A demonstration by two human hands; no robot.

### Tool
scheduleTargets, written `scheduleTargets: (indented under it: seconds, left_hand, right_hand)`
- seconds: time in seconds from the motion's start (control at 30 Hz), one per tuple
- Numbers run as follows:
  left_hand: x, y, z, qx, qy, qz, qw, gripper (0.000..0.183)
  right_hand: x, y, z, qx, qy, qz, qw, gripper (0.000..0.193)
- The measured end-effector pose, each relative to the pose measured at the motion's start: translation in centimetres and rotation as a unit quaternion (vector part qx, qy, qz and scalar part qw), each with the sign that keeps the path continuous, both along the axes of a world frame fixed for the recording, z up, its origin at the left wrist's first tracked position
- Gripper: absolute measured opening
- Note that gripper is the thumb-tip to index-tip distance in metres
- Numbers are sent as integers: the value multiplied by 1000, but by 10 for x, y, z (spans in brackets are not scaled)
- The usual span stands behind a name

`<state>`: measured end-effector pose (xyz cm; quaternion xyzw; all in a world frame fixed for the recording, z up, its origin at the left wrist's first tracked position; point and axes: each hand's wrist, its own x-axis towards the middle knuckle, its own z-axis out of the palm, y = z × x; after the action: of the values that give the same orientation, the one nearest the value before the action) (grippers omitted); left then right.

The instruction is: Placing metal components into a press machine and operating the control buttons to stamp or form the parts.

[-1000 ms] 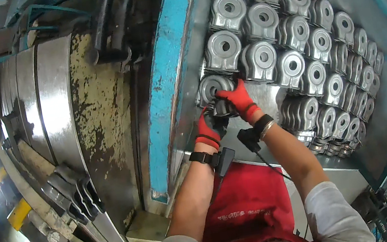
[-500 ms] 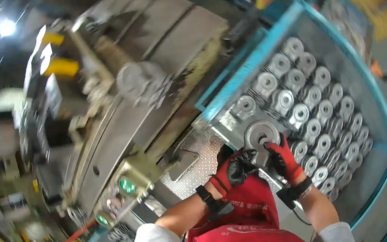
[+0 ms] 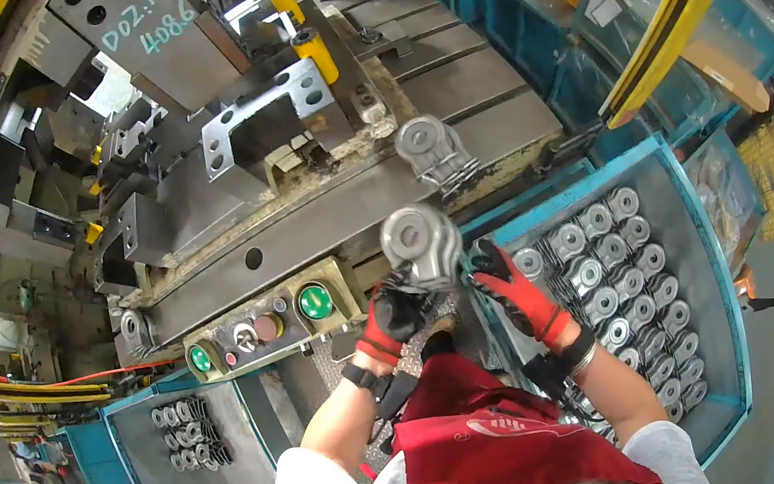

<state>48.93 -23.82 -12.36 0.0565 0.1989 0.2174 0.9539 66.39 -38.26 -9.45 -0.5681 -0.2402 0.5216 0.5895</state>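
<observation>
My left hand [image 3: 395, 320], in a red and black glove, is closed on the lower end of a stack of stamped metal parts [image 3: 422, 249] with round, ringed tops. The stack is held up in front of the press bed's near edge. To its right, my right hand [image 3: 513, 295] is gloved alike, fingers apart and holding nothing, beside the rim of the blue bin [image 3: 564, 206]. Inside that bin stand several rows of similar metal parts [image 3: 628, 283]. Another small stack of such parts [image 3: 430, 149] rests on the press bed [image 3: 322, 214] beyond my hands.
A control panel [image 3: 331, 273] with green and red buttons juts from the press front. Die blocks [image 3: 271, 118] with yellow cylinders stand on the bed. At lower left, a second bin [image 3: 124, 456] holds more parts. A yellow-and-black post [image 3: 673, 4] slants at the right.
My view has turned left toward the press. The metal stack has moved from beside the bin to before the press bed, in my left hand. My right hand has come off it.
</observation>
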Motion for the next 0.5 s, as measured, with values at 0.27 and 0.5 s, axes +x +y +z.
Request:
scheduleTargets:
  seconds: [0.27,0.5]
  left_hand:
    - [42,119,-52,-18,19,34,999,34]
    - [81,130,-45,18,48,4,999,42]
  right_hand:
    - [1,-41,4,-53,90,-52,993,53]
    - [-2,-83,-5,-35,73,-84,993,43]
